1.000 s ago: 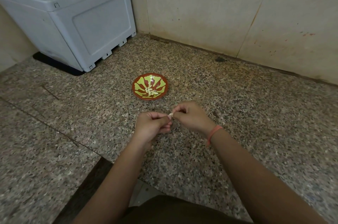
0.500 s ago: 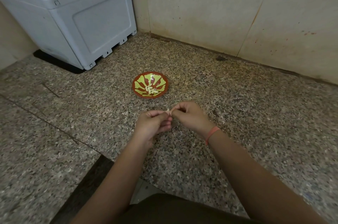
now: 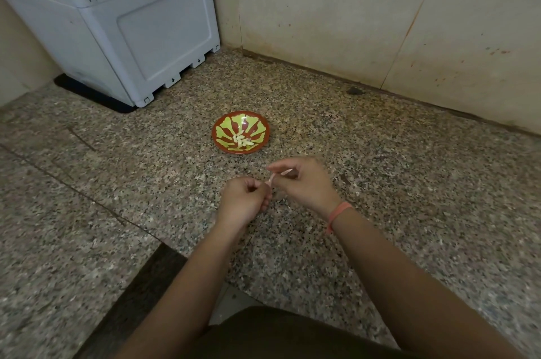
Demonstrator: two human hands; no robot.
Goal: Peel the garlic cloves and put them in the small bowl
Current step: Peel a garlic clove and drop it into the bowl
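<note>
Apparently the garlic clove sits pinched between left hand and right hand.

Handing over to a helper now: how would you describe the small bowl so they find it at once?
On the speckled granite counter, look right of the grey plastic box in the back corner. The small bowl sits alone mid-counter. Only it is colourful: red-brown with lime-green petals, peeled garlic cloves in its middle.

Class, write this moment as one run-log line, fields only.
phase: peeling | left hand: pinches garlic clove | right hand: pinches skin strip | small bowl: holds peeled cloves
</note>
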